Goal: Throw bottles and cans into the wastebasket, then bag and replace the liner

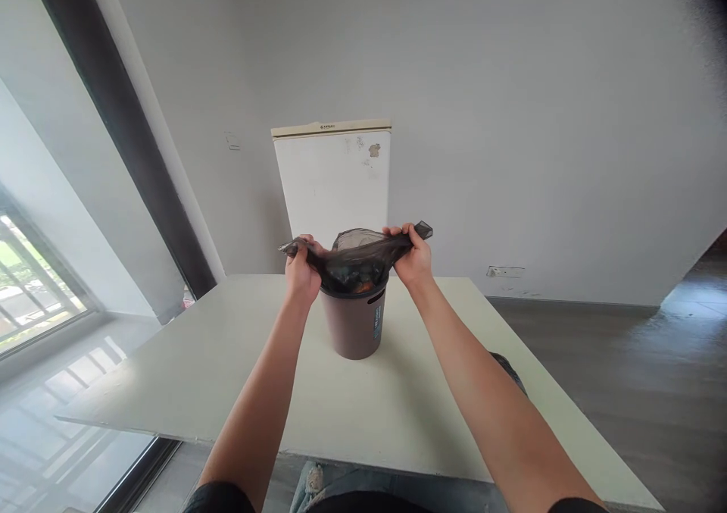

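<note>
A brownish-mauve trash can [351,330] stands upright on the pale table, with a label and a handle slot on its side. Its thin black trash bag [363,259] is drawn up above the rim and stretched sideways between my hands. My left hand [303,270] is closed around the bag's left end, and a gathered tip pokes out beyond the fingers. On the other side my right hand [413,257] grips the right end, with a twisted tip sticking out past the thumb. Some contents show dimly inside the bag; I cannot make out what they are.
The pale table [227,376] spreads below my arms. A dark plastic bundle [508,370] lies near its right edge, partly behind my right forearm. Behind the table stands a white refrigerator [335,183] against the grey wall. A window [34,278] is at the left.
</note>
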`<state>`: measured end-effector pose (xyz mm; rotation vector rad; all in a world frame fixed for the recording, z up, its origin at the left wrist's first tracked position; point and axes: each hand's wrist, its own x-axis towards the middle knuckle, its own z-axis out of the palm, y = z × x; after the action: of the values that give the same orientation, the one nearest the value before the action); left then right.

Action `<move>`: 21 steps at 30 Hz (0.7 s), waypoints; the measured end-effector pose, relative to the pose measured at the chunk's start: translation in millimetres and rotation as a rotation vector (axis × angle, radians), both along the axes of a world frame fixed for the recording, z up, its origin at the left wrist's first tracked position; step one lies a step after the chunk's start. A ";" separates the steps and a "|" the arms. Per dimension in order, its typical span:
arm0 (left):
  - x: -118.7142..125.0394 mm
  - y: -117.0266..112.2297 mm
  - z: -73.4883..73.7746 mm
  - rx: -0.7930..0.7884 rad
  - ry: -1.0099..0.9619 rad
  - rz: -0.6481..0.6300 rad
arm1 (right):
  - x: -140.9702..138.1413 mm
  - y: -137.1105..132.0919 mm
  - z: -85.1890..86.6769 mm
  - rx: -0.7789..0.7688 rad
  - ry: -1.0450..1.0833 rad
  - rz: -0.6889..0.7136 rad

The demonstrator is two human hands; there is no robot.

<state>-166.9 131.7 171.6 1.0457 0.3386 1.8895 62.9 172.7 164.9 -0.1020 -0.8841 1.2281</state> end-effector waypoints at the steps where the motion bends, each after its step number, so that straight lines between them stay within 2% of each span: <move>1: 0.8 1.3 3.9 -0.005 -0.016 -0.056 | -0.4 -1.7 2.4 0.009 0.012 -0.007; 3: 2.1 2.3 11.2 0.007 -0.066 -0.139 | 0.6 -4.2 6.4 0.029 0.017 -0.005; 5: 4.0 1.5 16.8 0.015 -0.143 -0.153 | 2.7 -6.6 10.1 0.034 -0.035 0.020; 7: 7.0 -0.6 20.8 -0.011 -0.146 -0.165 | 3.9 -9.7 14.0 0.026 -0.162 0.106; 11: 14.9 -6.9 26.4 -0.039 -0.021 -0.213 | -2.3 -15.7 19.4 0.039 -0.446 0.306; 13: 19.0 -10.0 28.7 -0.050 0.044 -0.235 | -9.0 -16.3 19.0 0.038 -0.527 0.262; 15: 23.6 -12.4 29.6 -0.092 0.163 -0.229 | -15.9 -15.2 16.9 0.023 -0.545 0.160; 19: 34.9 -13.8 24.1 -0.205 0.517 -0.102 | -25.9 -13.3 14.0 0.025 -0.610 0.066; 21: 39.6 -13.4 19.2 -0.217 0.601 -0.077 | -29.3 -14.0 14.5 -0.001 -0.681 0.032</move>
<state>-127.3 118.3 190.8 1.4355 0.8138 1.3980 33.6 158.7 179.4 -0.5311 -1.4748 1.2375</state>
